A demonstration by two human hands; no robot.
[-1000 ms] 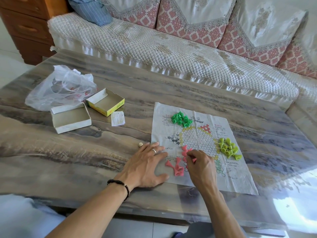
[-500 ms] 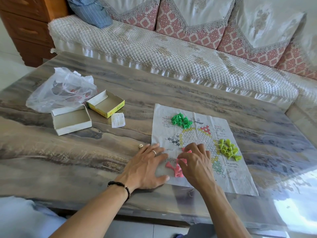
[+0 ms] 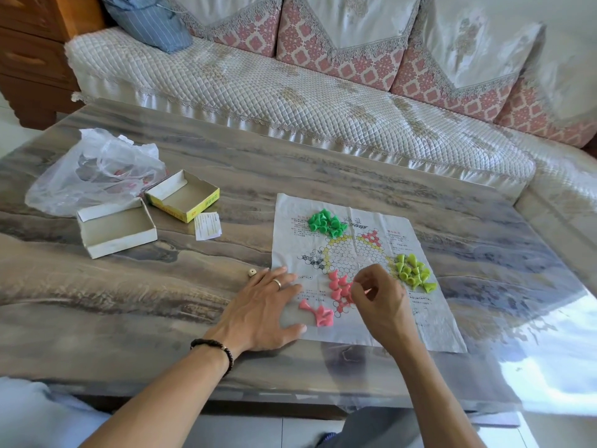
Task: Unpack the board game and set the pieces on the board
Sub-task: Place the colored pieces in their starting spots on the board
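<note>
Resting: the paper board [image 3: 429,321] lies flat on the marbled table [image 3: 339,176], close to the near edge.
Boxes: two shallow cardboard trays sit left of the board; the white tray [image 3: 116,229] and the yellow-sided tray [image 3: 182,195] both show bare bottoms, nothing inside.
Bag: a clear plastic bag [image 3: 93,169] lies crumpled behind the trays, touching them; reddish shapes show through it, too blurred to name.
Slip: a small printed paper slip [image 3: 207,225] lies between the yellow-sided tray and the board.
Die: a small pale die [image 3: 252,272] sits on the table just beyond the left fingertips.
Green pieces: a heap [image 3: 324,222] on the board's far part.
Yellow-green pieces: a heap [image 3: 414,273] on the board's right part.
Pink pieces: a cluster [image 3: 340,285] stands on the printed grid, with a few more [image 3: 318,312] lying at the board's near left.
Left hand [image 3: 263,310]: fingers spread flat, pressing the board's left edge and the table; holds nothing.
Right hand [image 3: 381,297]: raised just over the board, fingertips curled and pinching something pink; I cannot tell if it is a piece.
Since half a second ago: the right hand has lifted from covering the pink cluster, now uncovered; the left hand stays put.
</note>
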